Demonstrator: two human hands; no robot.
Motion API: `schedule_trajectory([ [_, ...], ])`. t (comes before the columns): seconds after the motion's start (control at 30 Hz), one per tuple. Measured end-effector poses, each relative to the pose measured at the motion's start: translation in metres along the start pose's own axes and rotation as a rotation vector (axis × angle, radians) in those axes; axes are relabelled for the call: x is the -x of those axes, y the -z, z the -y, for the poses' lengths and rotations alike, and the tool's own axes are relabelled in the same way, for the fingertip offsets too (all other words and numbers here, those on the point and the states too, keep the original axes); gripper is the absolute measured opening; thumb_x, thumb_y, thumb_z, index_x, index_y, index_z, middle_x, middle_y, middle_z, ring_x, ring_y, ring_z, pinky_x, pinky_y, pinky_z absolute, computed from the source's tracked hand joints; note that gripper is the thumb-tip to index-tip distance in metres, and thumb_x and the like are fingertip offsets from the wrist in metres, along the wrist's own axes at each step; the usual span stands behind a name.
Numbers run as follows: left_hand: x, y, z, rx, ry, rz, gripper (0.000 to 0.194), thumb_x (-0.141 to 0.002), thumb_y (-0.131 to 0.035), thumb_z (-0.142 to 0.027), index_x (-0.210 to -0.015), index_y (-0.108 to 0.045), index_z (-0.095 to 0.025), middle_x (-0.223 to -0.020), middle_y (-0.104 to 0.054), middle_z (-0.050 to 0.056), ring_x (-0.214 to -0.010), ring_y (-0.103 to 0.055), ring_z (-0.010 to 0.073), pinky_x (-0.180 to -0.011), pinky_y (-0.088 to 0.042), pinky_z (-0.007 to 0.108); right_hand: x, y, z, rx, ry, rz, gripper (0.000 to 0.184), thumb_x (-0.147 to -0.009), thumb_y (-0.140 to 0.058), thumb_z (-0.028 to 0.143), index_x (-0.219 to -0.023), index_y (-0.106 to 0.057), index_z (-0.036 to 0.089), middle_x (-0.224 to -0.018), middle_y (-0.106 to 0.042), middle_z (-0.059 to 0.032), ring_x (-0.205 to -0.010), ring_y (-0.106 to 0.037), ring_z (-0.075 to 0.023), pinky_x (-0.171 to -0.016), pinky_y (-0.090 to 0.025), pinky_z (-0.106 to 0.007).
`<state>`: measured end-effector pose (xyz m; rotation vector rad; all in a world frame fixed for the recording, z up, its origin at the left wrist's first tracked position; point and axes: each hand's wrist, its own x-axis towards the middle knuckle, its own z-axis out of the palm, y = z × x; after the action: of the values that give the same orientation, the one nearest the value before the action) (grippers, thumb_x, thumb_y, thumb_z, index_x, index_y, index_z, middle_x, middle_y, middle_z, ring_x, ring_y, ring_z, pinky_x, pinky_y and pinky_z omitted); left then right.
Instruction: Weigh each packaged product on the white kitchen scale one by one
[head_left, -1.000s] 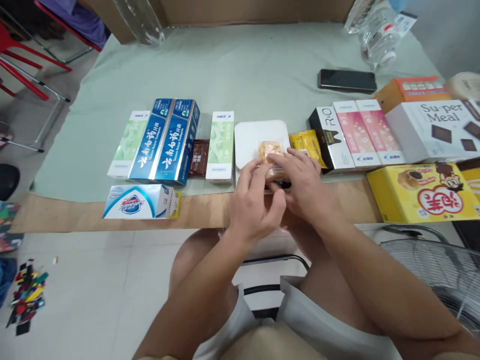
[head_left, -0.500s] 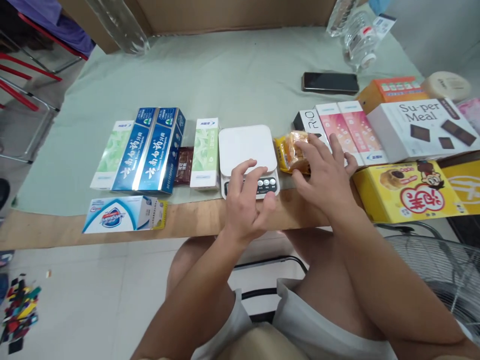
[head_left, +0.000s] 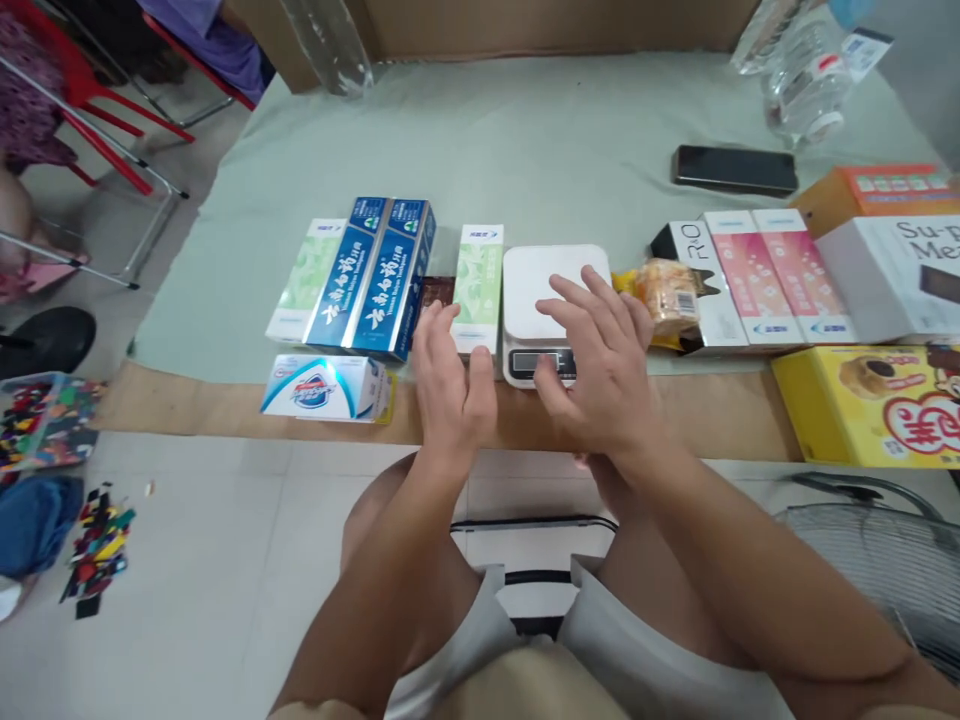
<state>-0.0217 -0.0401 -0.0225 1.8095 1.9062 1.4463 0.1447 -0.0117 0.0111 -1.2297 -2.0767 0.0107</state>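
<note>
A white digital kitchen scale with a dark display panel lies in front of me. Over its right side hovers my right hand, fingers spread and holding nothing. My left hand is near the lower end of a green-and-white box, thumb and fingers apart, nothing in it. A brown packet lies left of that box, partly hidden. To the right of the scale a wrapped pastry rests on a yellow packet, beside a black-and-white box.
Blue toothpaste boxes and a Safeguard soap box stand at the left. Pink boxes, a yellow snack box and a white Su-per Meal box line the right. Behind them are a phone and a plastic bottle.
The wrapped pastry went from the scale to the yellow packet at the right, and my right hand let it go and came back over the scale. My left hand moved left off the scale.
</note>
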Motion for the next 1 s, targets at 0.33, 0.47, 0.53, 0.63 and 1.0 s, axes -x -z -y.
schedule_trajectory([
  [0.33,0.010,0.030,0.001,-0.233,0.127,0.225,0.072,-0.096,-0.057,-0.041,-0.160,-0.035,-0.017,-0.155,-0.055,0.022,-0.141,-0.056,0.0390,-0.116,-0.044,0.059,0.004,-0.024,0.025,-0.013,0.037,0.083,0.037,-0.087,-0.054,0.024,-0.123,-0.065,0.026,-0.144,-0.068,-0.0109,-0.149,-0.052,-0.0352,-0.120,-0.035,-0.054],
  [0.47,0.024,0.039,-0.010,-0.432,0.131,0.245,0.056,-0.091,-0.065,-0.037,-0.142,-0.058,-0.016,-0.129,-0.065,0.021,-0.119,-0.062,0.0415,-0.103,-0.050,0.062,0.005,-0.029,0.030,-0.031,0.073,0.108,0.037,-0.087,-0.054,0.023,-0.122,-0.065,0.025,-0.140,-0.070,-0.0118,-0.147,-0.055,-0.0345,-0.119,-0.038,-0.052],
  [0.53,0.029,0.042,-0.008,-0.495,0.094,0.283,0.041,-0.091,-0.066,-0.034,-0.127,-0.067,-0.016,-0.130,-0.062,0.023,-0.118,-0.060,0.0430,-0.099,-0.052,0.063,0.006,-0.031,0.030,-0.048,0.102,0.103,0.037,-0.087,-0.054,0.022,-0.122,-0.065,0.024,-0.138,-0.071,-0.0123,-0.145,-0.057,-0.0342,-0.117,-0.040,-0.051],
  [0.63,0.032,0.044,-0.004,-0.511,0.073,0.295,0.039,-0.089,-0.061,-0.018,-0.127,-0.066,-0.016,-0.133,-0.057,0.023,-0.117,-0.060,0.0416,-0.096,-0.055,0.060,0.008,-0.031,0.030,-0.082,0.117,0.110,0.038,-0.086,-0.055,0.021,-0.122,-0.064,0.024,-0.137,-0.071,-0.0124,-0.144,-0.057,-0.0345,-0.117,-0.040,-0.051],
  [1.0,0.041,0.042,-0.029,-0.232,-0.240,-0.150,0.054,-0.084,-0.060,-0.011,-0.137,-0.055,-0.020,-0.135,-0.046,0.017,-0.124,-0.056,0.0299,-0.106,-0.052,0.048,0.008,-0.007,0.014,-0.140,0.079,-0.004,0.033,-0.089,-0.056,0.021,-0.121,-0.061,0.025,-0.129,-0.069,-0.0134,-0.129,-0.065,-0.0318,-0.108,-0.051,-0.051],
])
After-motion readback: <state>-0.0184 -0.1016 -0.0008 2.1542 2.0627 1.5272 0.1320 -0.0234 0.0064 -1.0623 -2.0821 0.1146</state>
